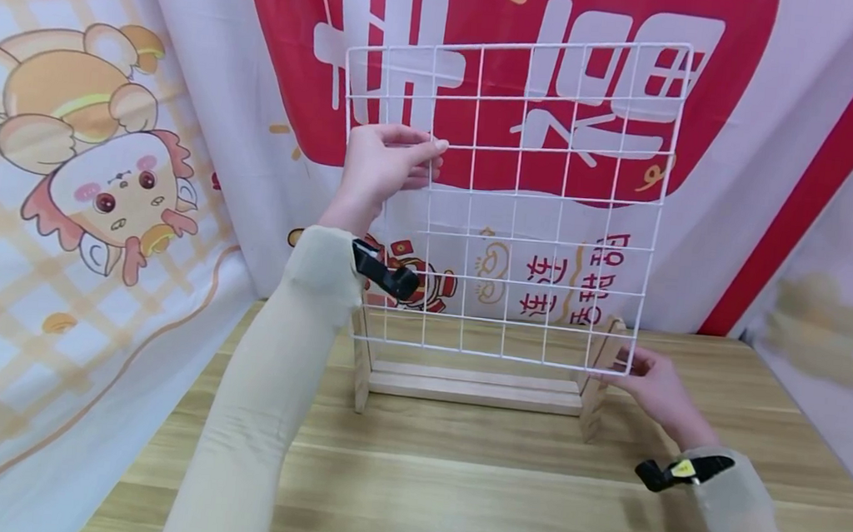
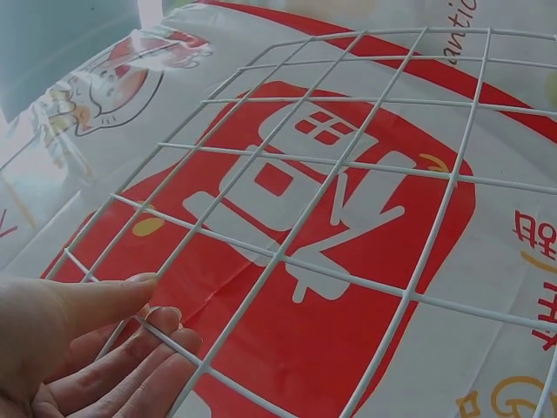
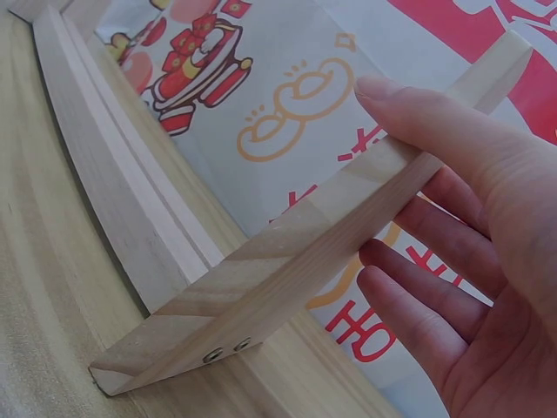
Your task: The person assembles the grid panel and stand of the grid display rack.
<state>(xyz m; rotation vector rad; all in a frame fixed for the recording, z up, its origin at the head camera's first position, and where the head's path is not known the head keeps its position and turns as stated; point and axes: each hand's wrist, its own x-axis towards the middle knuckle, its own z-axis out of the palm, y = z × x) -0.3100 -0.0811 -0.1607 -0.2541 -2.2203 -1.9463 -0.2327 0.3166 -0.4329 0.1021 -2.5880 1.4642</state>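
Note:
A white wire grid panel stands up, slightly tilted, its lower edge in front of the wooden stand. My left hand holds the panel at its left side, the thumb and fingers pinching the wires; the left wrist view shows this hand with wire between thumb and fingers. The wooden stand has two side posts joined by a low grooved crossbar. My right hand is at the right post, near the panel's lower right corner. In the right wrist view, this hand grips the post, thumb over its edge.
The stand rests on a wood-grain tabletop. Behind it hangs a white cloth with a large red print. Another printed cloth hangs along the left, and a pale cloth with a red stripe lies to the right.

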